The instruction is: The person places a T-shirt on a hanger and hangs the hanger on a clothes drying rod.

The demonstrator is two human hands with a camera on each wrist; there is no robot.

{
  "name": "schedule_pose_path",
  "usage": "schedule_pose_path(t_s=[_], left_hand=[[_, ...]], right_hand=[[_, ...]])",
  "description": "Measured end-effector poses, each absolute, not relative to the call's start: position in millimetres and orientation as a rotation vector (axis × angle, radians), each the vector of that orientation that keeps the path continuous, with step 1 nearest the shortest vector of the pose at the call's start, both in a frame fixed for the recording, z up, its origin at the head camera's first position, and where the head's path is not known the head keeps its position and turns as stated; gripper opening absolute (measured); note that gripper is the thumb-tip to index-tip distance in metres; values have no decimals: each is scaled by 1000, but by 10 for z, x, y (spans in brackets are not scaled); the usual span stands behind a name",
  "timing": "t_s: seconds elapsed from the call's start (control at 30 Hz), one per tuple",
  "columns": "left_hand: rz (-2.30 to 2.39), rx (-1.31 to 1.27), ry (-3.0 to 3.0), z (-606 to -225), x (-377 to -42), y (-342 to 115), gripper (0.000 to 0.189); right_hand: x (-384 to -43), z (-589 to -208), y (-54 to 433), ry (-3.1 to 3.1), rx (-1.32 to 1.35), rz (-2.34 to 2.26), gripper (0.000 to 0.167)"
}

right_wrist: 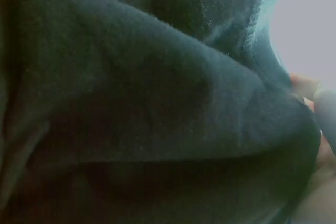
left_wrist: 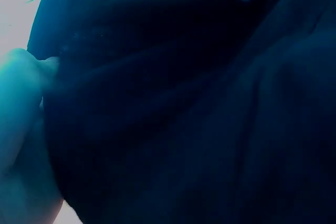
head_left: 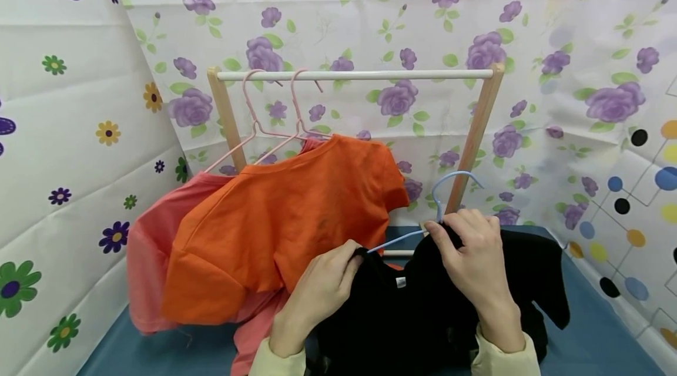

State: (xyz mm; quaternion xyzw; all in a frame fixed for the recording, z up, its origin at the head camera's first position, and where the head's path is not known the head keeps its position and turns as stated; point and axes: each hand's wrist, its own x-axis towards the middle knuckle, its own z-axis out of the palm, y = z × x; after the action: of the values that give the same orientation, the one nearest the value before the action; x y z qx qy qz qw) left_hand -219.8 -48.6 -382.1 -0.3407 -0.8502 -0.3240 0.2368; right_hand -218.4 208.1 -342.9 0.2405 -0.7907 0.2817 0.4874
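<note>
A black short-sleeved shirt [head_left: 402,323], with a small white label inside its neckline, is held up in front of me. A light blue hanger [head_left: 435,194] sits partly inside its neck; the hook and a length of one arm show, the rest is hidden by cloth. My left hand [head_left: 321,289] pinches the neckline's left side, where the hanger arm enters. At the other side, near the hook's base, my right hand [head_left: 472,264] grips the collar and hanger. Dark cloth [left_wrist: 173,98] fills most of the left wrist view, and likewise the shirt [right_wrist: 157,98] in the right.
A rack with a white rail [head_left: 359,76] and wooden posts stands behind. From its left part hang an orange shirt [head_left: 280,211] and a pink garment [head_left: 153,247] on pink hangers [head_left: 295,100]. Blue cloth [head_left: 597,335] covers the surface below; patterned sheets surround it.
</note>
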Motion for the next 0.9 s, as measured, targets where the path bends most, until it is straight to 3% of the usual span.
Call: schedule_pose_path(t_s=[0.2,0.9], left_hand=[[-885,-904,-2291,-3826,-2191,-493,8],[-909,-878,-2288,-3810,-2194,-544,9]], right_hand=[[-2207,-3462,1998,-1942,620,699,22],[-2261,-3582,1677,-2004,663,693,20]])
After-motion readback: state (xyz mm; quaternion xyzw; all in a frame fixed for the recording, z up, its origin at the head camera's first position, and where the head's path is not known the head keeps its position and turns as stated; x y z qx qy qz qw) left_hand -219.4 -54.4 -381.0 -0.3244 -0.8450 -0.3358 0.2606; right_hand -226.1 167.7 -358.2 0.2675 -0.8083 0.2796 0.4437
